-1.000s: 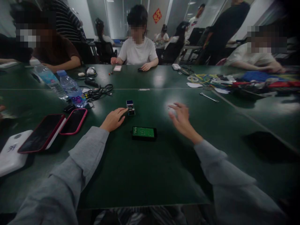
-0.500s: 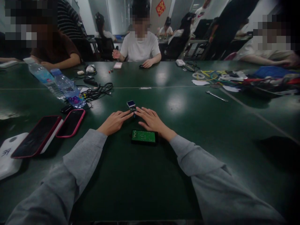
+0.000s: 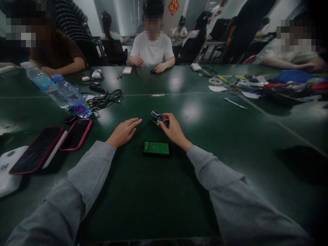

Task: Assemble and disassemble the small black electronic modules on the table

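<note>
My right hand (image 3: 173,130) is closed around a small electronic module (image 3: 157,118) with a little screen, held tilted just above the dark green table (image 3: 153,191). My left hand (image 3: 124,131) rests flat on the table to the left of the module, fingers stretched out, holding nothing. A green circuit board (image 3: 156,148) on a black base lies on the table just in front of both hands.
Two red-cased phones (image 3: 51,143) and a white box (image 3: 6,171) lie at the left. Water bottles (image 3: 69,97) and black cables (image 3: 105,97) sit behind them. A metal tool (image 3: 234,103) and coloured clutter (image 3: 269,85) are at the right. Other people sit around the table.
My right hand swept in from the right, closed on the small module and lifted it tilted to the right. My left hand let go of the module and stayed flat.
</note>
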Demonstrator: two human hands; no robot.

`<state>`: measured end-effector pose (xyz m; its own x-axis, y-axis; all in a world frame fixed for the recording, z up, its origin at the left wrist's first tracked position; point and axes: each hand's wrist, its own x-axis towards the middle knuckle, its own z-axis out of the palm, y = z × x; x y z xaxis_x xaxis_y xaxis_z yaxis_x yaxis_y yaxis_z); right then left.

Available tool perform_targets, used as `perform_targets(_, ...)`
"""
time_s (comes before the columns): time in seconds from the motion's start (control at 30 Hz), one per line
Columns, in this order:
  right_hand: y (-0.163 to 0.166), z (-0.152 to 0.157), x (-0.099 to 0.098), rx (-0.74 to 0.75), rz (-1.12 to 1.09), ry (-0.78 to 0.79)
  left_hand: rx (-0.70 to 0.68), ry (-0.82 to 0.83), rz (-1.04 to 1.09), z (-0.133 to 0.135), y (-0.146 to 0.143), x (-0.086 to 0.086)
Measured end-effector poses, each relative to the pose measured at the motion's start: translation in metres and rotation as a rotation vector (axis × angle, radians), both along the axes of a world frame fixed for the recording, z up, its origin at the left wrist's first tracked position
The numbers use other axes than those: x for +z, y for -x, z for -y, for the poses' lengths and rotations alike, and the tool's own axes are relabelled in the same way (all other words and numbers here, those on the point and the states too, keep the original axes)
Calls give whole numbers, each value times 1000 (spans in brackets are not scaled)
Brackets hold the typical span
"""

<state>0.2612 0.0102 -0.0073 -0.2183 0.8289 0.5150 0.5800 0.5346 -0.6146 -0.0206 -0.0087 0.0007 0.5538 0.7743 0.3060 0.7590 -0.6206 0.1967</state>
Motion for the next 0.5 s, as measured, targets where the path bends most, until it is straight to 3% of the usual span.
perform_targets(0.3,-5,-8,-8,-145,8,39,5,5,2,0,0,1)
perform_targets(0.5,-3,-2,-4,-67,64,-21,2,5,3,0,0,0)
